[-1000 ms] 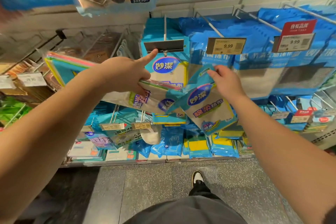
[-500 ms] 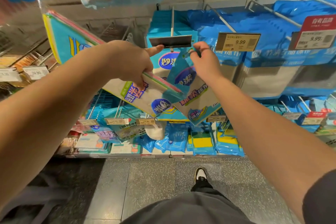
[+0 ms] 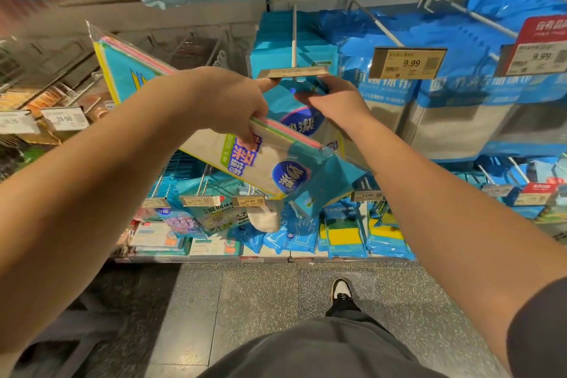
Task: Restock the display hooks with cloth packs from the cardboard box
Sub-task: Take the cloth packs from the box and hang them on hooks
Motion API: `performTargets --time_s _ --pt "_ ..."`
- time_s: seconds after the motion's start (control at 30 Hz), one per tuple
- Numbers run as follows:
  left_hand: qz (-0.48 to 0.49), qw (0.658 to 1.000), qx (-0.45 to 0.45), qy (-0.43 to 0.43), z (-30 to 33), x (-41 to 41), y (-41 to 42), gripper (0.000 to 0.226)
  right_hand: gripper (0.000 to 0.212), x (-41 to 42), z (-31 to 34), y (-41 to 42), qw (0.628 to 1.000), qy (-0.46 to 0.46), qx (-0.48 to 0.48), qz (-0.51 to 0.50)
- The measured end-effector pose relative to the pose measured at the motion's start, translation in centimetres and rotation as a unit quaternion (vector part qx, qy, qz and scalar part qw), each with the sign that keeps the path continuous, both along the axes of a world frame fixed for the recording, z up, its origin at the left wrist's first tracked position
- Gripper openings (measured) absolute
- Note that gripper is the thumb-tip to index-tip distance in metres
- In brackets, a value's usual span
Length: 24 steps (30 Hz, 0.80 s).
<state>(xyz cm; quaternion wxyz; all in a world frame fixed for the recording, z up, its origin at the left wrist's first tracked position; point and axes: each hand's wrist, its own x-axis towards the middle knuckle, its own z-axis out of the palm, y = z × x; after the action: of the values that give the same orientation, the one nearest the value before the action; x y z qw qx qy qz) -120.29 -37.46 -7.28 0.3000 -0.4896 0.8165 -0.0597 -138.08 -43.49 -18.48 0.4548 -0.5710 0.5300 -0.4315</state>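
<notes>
Head cam: my left hand [image 3: 227,101] grips a stack of teal plastic-wrapped cloth packs [image 3: 270,159]; right hand [image 3: 334,101] pinches one teal cloth pack [image 3: 294,113] up at the white metal display hook [image 3: 294,37].

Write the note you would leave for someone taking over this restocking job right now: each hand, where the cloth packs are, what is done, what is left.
Left hand: grips the stack of spare cloth packs, forefinger touching the hook's price-tag holder.
Right hand: pinches the top of one cloth pack just below the tip of the display hook.
Done: the hook already carries a row of matching packs.
Left: thread this pack on, then hang the spares. The cardboard box is out of view.
</notes>
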Motion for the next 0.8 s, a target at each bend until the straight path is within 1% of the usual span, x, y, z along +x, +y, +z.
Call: performTargets --time_s 0.13,0.23,0.3,0.4,0.47,0.5,0.53,0.6,0.7,0.8 --pt "-0.008 1.0 -0.023 0.005 0.2 0.2 0.1 0.026 0.012 0.0 0.3 0.0 1.0 0.024 -0.007 -0.019" --pt "-0.008 0.999 -0.034 0.032 0.3 0.4 0.1 0.033 0.018 0.1 0.7 -0.1 0.999 0.047 0.011 -0.023" --pt "-0.001 0.998 -0.033 0.048 0.5 0.5 0.0 0.031 0.022 0.2 1.1 -0.2 0.997 0.071 0.021 -0.005" --pt "0.009 0.998 -0.028 0.061 0.6 0.5 -0.1 0.027 0.05 0.2 1.3 -0.5 0.997 0.071 0.031 0.011" --pt "0.009 0.997 -0.027 0.065 0.5 0.6 -0.1 0.03 0.08 -0.1 0.9 -0.8 0.996 0.07 0.051 0.015" --pt "0.009 0.997 -0.028 0.068 0.5 0.6 -0.1 0.032 0.087 -0.3 0.8 -0.9 0.996 0.067 0.057 0.015" --pt "0.009 0.997 -0.03 0.071 0.5 0.7 -0.1 0.034 0.088 -0.4 0.9 -0.8 0.996 0.06 0.064 0.018" --pt "0.009 0.997 -0.034 0.073 0.5 0.8 0.0 0.036 0.082 -0.2 1.3 -0.3 0.997 0.032 0.072 0.017" --pt "0.013 0.996 -0.035 0.077 0.5 0.9 0.1 0.037 0.081 -0.1 0.3 -1.0 0.997 0.01 0.077 0.016" --pt "0.013 0.996 -0.039 0.078 0.6 1.0 0.0 0.036 0.061 0.1 0.4 -0.9 0.996 0.0 0.085 0.022"
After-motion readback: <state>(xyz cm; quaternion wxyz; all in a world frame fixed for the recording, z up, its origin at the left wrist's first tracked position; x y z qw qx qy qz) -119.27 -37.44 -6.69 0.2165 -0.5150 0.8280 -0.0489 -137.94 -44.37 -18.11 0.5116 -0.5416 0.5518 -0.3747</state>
